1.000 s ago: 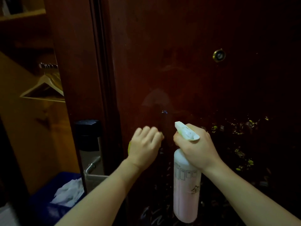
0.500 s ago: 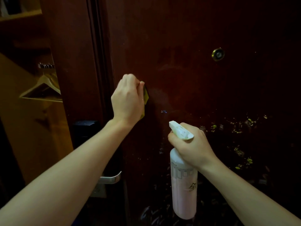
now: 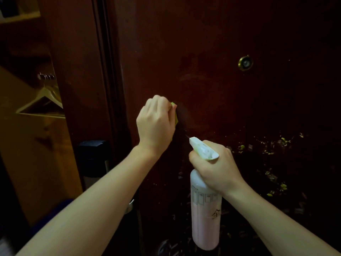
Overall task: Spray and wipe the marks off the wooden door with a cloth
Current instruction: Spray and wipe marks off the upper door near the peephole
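A dim hallway is seen, with a dark wooden door (image 3: 212,43) filling the view and a peephole (image 3: 245,63) at two o'clock. A yellow-green cloth (image 3: 175,113) is gripped in the curled left hand (image 3: 156,121) and pressed flat to the door. A spray bottle (image 3: 205,209) is clasped by the right hand (image 3: 215,169), long axis upright, nozzle aimed toward eleven o'clock. Yellowish marks (image 3: 273,145) are scattered toward three and four o'clock of the cloth, nearer the right hand, so a rightward sweep seems called for.
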A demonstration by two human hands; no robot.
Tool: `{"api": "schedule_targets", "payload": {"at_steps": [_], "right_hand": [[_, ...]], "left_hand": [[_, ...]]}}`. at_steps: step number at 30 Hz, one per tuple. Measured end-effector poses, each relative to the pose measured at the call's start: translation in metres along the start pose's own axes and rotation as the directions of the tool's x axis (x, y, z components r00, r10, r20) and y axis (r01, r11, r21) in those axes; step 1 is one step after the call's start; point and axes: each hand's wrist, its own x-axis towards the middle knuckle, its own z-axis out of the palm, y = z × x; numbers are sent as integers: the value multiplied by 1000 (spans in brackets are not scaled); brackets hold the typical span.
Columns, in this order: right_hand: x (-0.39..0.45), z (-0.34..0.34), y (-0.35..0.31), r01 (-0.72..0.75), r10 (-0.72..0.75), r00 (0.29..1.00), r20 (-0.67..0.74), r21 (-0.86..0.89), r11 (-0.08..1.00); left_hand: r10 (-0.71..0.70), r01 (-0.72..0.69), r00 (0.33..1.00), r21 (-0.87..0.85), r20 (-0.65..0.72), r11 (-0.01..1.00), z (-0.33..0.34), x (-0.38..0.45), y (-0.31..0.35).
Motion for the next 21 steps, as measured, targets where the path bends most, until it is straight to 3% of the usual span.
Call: {"api": "schedule_targets", "payload": {"at_steps": [5,10,15,21], "right_hand": [[-2,-10,7,-74,74,997,0,50,996],[-7,-19,14,-53,53,999,-5,-12,999],[-13,-31,20,-51,50,999,-11,-41,998],[-20,-49,27,-77,77,997,9,13,997]], "left_hand": [[283,-284,958,16,44,959,8,-35,3],[521,-522,829,-54,204,851,5,-88,-4],[624,-624,716,-114,313,773,-4,-97,-11],[343,-341,932,-35,118,939,5,-22,14]]}}
